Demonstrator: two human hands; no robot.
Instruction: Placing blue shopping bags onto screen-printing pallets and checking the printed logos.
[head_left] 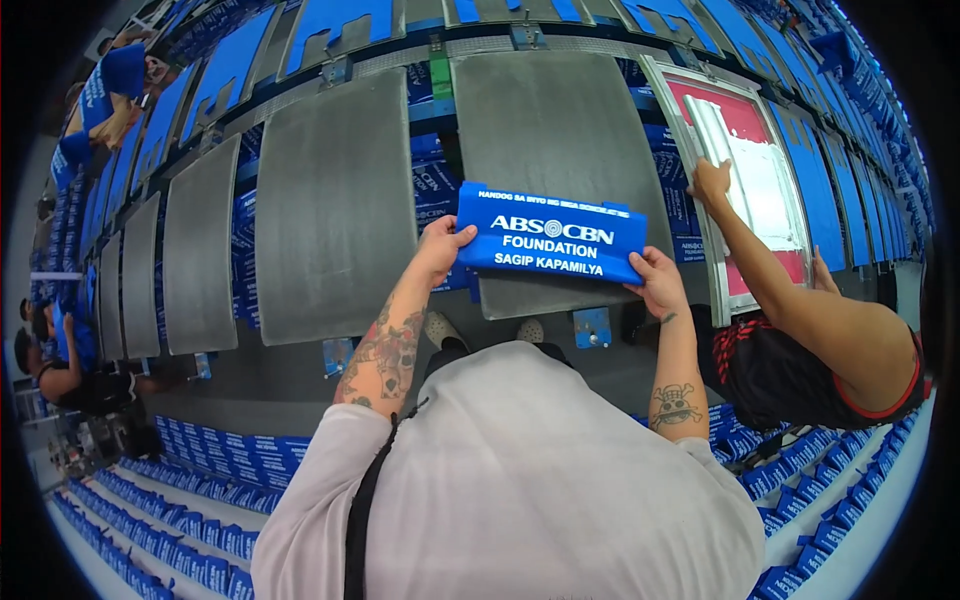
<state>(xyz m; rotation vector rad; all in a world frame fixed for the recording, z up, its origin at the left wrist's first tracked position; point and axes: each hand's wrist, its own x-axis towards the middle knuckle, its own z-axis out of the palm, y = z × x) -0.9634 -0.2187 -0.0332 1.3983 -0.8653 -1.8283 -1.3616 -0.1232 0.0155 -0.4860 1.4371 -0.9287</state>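
Rows of grey metal printing pallets (335, 200) fan out across the long table in front of us, with blue printed pieces stacked in lines beneath and behind. Over the pallet (560, 140) straight ahead we hold a blue fabric piece with white print (550, 232), lifted clear of the metal by its two lower corners and hanging flat between our hands. Our left hand (440, 250) is pinched shut on the lower left corner, thumb on top; our right hand (658, 280) is closed on the lower right corner in the same way. We judge the piece to be light and soft, probably a thin non-woven bag, though the weave is too small to tell; it would sag or fold if held at one point, so the two corners are the right places to grip, keeping it taut and the printed face untouched. To our right a co-worker's hand (710, 180) rests on a framed printing screen (750, 170) with red and white mesh.
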